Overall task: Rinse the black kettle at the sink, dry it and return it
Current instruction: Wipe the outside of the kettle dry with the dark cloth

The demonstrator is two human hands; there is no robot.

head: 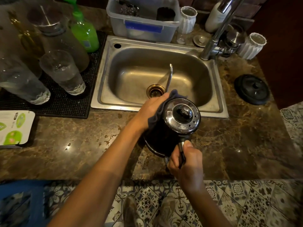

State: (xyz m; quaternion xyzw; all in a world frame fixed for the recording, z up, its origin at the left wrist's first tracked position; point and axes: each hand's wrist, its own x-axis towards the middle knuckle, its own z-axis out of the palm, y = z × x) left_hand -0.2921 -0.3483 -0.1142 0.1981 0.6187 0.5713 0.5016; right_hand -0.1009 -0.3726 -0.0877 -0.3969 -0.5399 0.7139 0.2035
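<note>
While the right hand [185, 159] has its fingers wrapped tight round the handle, the black kettle [173, 128], lid on, sits over the strip of counter [82, 145] between the sink [114, 99] front rim and the counter's front edge. Its thin spout [169, 76] reaches over the basin. The left hand [152, 110] curls round the kettle's side, gripping one dark cloth [155, 118] against it. Bare counter lies open on both sides. One black disc [252, 89] lies right of the sink, well apart. Two upturned glasses [62, 71] stand on the mat [65, 104] to the left; two white ribbed cups [251, 45] and one tap [218, 30] stand behind.
</note>
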